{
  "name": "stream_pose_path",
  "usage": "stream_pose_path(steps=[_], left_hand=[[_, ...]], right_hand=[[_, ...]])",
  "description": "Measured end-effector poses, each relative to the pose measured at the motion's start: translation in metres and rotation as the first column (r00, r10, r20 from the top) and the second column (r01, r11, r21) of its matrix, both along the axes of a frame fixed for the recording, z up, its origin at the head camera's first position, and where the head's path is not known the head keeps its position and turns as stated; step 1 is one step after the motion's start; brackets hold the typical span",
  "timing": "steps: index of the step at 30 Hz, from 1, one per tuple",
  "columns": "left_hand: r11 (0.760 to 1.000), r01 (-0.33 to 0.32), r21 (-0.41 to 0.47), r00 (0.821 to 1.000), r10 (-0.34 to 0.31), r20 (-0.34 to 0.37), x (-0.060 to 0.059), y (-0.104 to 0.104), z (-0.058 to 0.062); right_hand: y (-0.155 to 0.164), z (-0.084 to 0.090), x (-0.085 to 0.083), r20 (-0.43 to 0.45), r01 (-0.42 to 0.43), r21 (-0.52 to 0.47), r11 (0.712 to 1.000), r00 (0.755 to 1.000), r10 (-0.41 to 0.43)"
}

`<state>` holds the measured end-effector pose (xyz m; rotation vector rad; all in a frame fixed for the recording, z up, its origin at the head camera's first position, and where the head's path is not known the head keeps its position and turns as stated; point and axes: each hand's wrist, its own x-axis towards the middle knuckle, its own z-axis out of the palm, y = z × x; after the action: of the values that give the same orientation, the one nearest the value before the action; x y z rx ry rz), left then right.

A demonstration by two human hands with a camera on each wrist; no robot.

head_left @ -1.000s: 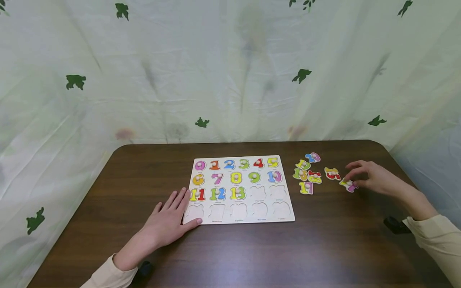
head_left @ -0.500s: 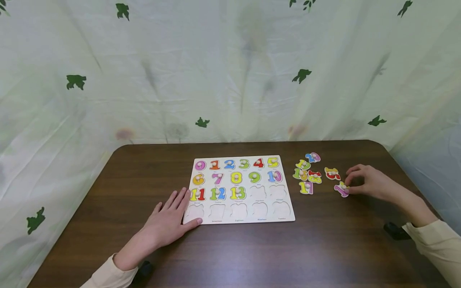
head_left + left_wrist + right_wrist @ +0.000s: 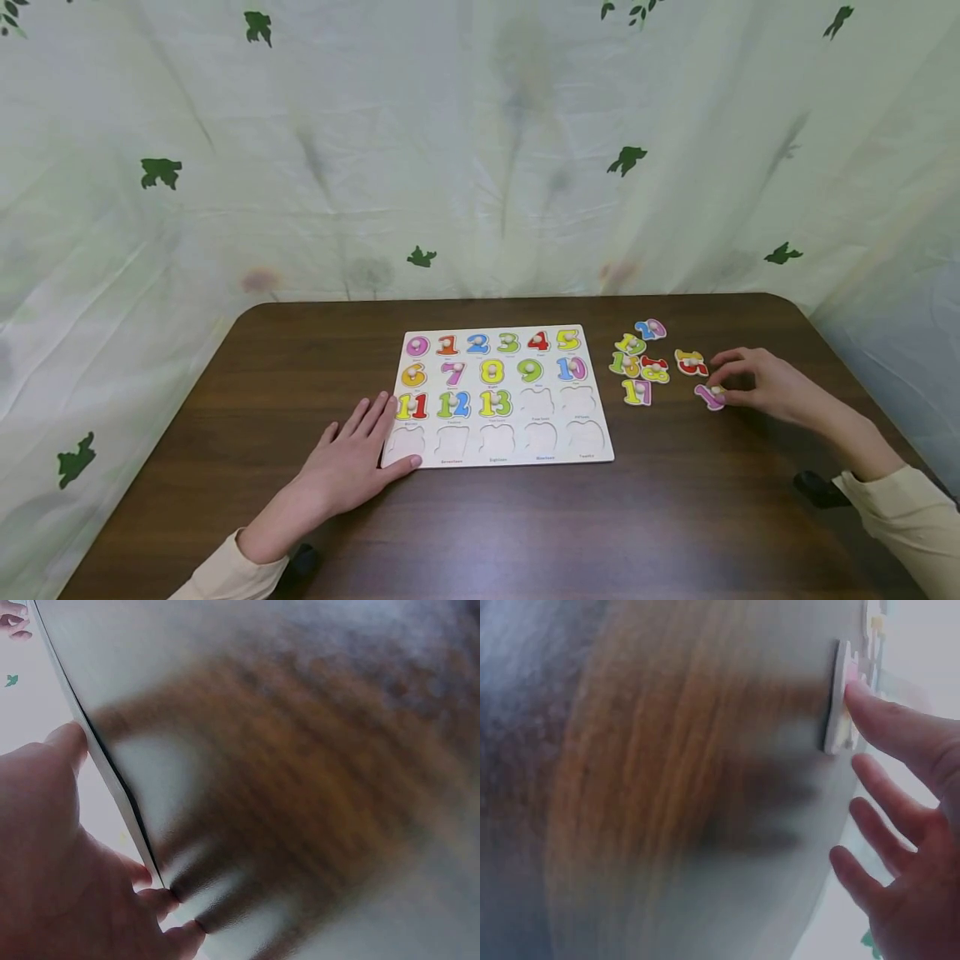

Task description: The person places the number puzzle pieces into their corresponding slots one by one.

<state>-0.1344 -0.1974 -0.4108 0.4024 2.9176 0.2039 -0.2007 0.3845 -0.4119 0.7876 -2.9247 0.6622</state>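
A white number puzzle board (image 3: 517, 427) lies on the table, its upper rows holding coloured number pieces with knobs. My left hand (image 3: 341, 462) rests flat at the board's left edge, fingers spread along the side and thumb over the lower corner. In the left wrist view, the thumb and fingertips line the board edge (image 3: 112, 784). My right hand (image 3: 772, 387) pinches the knob of a piece with a purple digit (image 3: 708, 399), whose other part my fingers hide. The right wrist view shows this number piece (image 3: 840, 701) edge-on by the thumb, the other fingers extended.
Several loose number pieces lie right of the board: a 17 (image 3: 637, 392), a blue and purple 20 (image 3: 651, 330), and a yellow and red piece (image 3: 691, 362) closest to my right hand. The brown table (image 3: 540, 533) meets a leaf-patterned curtain (image 3: 480, 150) at the back.
My right hand has moved slightly left and nearer, and the purple-digit piece has turned and shifted left with it. The left hand has stayed on the board.
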Motion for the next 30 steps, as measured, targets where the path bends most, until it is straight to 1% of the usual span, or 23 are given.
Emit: stream_pose_path(steps=[6, 11, 14, 21, 30], left_hand=[[1.000, 0.000, -0.001, 1.000, 0.000, -0.002, 0.000, 0.000, -0.001], [1.000, -0.001, -0.001, 1.000, 0.001, -0.003, 0.000, 0.000, -0.001], [1.000, 0.001, -0.003, 1.000, -0.001, -0.007, 0.000, 0.000, -0.001], [1.000, 0.005, -0.004, 1.000, -0.005, -0.019, 0.000, 0.000, -0.001], [1.000, 0.000, -0.002, 1.000, 0.000, -0.004, -0.001, 0.000, -0.002]], right_hand=[[0.001, -0.003, 0.001, -0.047, -0.030, -0.011, 0.999, 0.998, 0.030], [-0.007, -0.004, 0.005, -0.060, -0.011, -0.024, 1.000, 0.998, 0.010], [-0.016, -0.003, 0.007, -0.054, -0.006, -0.037, 0.999, 0.999, 0.004], [-0.041, 0.003, 0.008, -0.055, -0.035, -0.065, 0.997, 0.998, 0.032], [-0.072, 0.010, 0.007, -0.084, -0.098, -0.115, 0.989, 0.993, 0.089]])
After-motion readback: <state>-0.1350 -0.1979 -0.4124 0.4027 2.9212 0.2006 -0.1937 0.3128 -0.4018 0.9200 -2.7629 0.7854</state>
